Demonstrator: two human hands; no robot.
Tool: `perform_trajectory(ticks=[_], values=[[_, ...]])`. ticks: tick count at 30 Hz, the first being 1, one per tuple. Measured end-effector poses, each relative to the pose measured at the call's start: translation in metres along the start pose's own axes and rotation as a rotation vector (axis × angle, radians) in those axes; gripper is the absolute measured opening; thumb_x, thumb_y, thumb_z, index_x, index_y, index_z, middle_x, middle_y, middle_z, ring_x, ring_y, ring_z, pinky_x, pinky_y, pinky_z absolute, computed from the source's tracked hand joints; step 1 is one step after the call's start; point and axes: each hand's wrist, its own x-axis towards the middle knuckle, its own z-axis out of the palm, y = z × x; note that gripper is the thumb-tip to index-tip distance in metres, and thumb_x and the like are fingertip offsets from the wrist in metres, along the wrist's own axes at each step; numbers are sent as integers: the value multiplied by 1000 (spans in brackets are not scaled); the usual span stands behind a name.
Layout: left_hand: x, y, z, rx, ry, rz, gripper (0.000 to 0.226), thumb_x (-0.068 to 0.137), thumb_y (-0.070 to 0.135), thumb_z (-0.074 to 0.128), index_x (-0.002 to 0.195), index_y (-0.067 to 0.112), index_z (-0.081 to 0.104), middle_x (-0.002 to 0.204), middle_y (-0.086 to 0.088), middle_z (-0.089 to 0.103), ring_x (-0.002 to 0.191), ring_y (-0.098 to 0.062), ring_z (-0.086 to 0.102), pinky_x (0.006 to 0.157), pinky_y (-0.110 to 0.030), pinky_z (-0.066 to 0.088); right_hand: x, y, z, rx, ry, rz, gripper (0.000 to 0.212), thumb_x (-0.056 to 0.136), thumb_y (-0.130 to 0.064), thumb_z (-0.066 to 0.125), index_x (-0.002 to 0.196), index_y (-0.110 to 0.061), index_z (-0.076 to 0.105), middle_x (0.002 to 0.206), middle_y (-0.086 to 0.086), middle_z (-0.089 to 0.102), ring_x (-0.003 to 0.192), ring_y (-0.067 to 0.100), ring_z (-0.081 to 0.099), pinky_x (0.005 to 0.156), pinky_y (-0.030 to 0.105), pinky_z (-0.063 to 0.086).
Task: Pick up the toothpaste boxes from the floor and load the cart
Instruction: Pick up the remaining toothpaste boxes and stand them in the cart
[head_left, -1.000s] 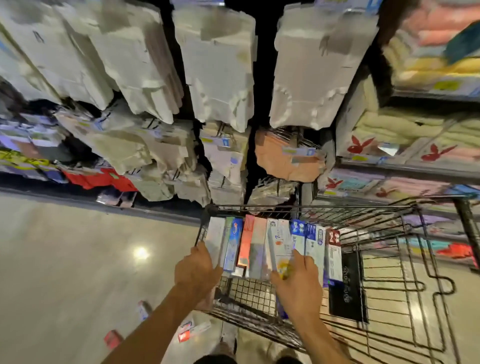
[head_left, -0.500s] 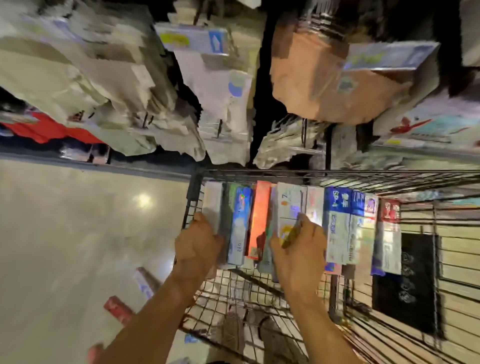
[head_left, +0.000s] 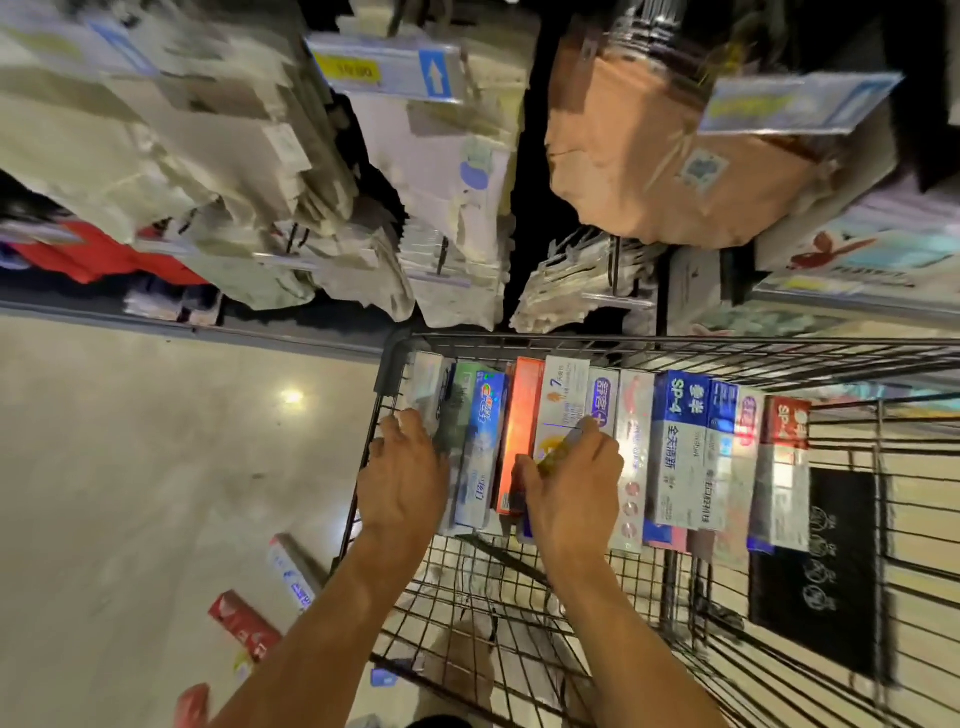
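A row of several toothpaste boxes (head_left: 680, 447) stands side by side against the far wall of the black wire cart (head_left: 675, 343). My left hand (head_left: 405, 478) is at the row's left end, its fingers curled over the pale leftmost box (head_left: 423, 382). Over the middle of the row, my right hand (head_left: 571, 493) grips a white box printed with a "7" (head_left: 563, 397) between thumb and fingers. More toothpaste boxes lie on the floor left of the cart: a white and blue one (head_left: 291, 566), a red one (head_left: 244, 621) and another red one (head_left: 192, 701).
A black patterned sheet (head_left: 826, 566) lies in the cart to the right of the boxes. Store shelves with hanging pale packets (head_left: 447, 218) and an orange pack (head_left: 649, 171) rise just behind the cart. Beige polished floor (head_left: 156, 467) spreads to the left.
The row of boxes has come down and now stands inside the cart against its far wall. Both hands stayed on the row. My head moved closer and lower.
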Motion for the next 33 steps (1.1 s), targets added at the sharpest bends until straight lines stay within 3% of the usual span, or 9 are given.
perform_trajectory(ticks=[3, 9, 12, 20, 25, 30, 33], values=[[-13, 5, -23, 10, 26, 32, 42, 97, 33, 56, 130, 14, 37, 126, -10, 52, 106, -26, 60, 77, -38, 55, -8, -5, -21, 6, -27, -24, 88, 81, -45, 81, 146, -7, 35, 131, 10, 49, 121, 27, 48, 86, 41, 56], [-60, 25, -93, 91, 133, 70, 40, 95, 30, 53, 131, 19, 40, 119, -5, 56, 102, -24, 59, 72, -38, 48, -17, -15, -113, -105, 22, -226, 61, 90, -41, 69, 137, -7, 51, 124, 13, 55, 115, 33, 54, 93, 45, 49], [-91, 39, -133, 106, 208, 107, 50, 93, 30, 54, 139, 19, 37, 123, -6, 56, 107, -27, 58, 76, -38, 49, -21, -28, -167, -179, 77, -328, 52, 90, -46, 67, 127, -11, 55, 118, 11, 56, 110, 33, 54, 92, 45, 45], [-174, 75, -240, 183, 378, 186, 43, 91, 31, 52, 131, 20, 45, 121, -6, 57, 111, -30, 57, 89, -45, 44, -48, -67, -305, -283, 148, -590, 50, 93, -47, 60, 131, -16, 54, 124, 9, 57, 117, 33, 50, 99, 45, 41], [-227, 63, -277, 175, 540, 132, 33, 89, 35, 51, 119, 21, 54, 112, -7, 62, 105, -33, 59, 95, -51, 44, -81, -95, -360, -327, 166, -781, 50, 93, -55, 53, 135, -28, 54, 125, -1, 62, 120, 28, 52, 100, 43, 37], [-291, 11, -292, 172, 577, -54, 47, 91, 37, 51, 135, 20, 50, 126, -9, 60, 117, -34, 54, 105, -54, 34, -127, -140, -368, -366, 91, -1022, 51, 94, -55, 53, 137, -27, 52, 133, 0, 55, 126, 27, 48, 110, 43, 33], [-342, -39, -288, 169, 612, -214, 48, 89, 40, 55, 133, 19, 54, 125, -10, 61, 115, -35, 56, 106, -56, 35, -171, -168, -355, -376, 50, -1185, 53, 93, -56, 51, 137, -28, 51, 131, 0, 57, 124, 27, 48, 108, 42, 31]])
